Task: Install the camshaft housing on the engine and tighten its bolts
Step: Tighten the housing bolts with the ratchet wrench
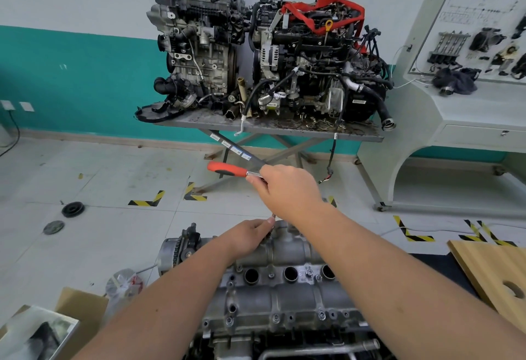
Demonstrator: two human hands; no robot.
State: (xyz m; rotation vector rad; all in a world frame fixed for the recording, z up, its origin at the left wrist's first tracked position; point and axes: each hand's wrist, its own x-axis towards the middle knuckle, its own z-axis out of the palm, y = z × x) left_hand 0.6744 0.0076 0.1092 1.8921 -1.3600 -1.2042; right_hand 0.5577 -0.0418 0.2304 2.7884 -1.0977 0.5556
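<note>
The grey aluminium camshaft housing (284,288) lies on top of the engine (284,339) at the bottom centre, with three round plug holes and several bolts along its near edge. My right hand (284,188) grips the head end of a ratchet wrench (227,169) whose red and black handle points left, raised above the housing's far edge. A thin extension runs down from under that hand. My left hand (250,235) pinches the lower end of the extension at the housing's far side. The socket and bolt there are hidden by my fingers.
A metal table (270,129) with two whole engines stands ahead by the teal wall. A white training board stand (455,89) is at the right. A wooden board (495,274) lies right of the engine, a cardboard box (57,328) and plastic bag (125,285) at left. Two round parts (73,209) lie on the floor.
</note>
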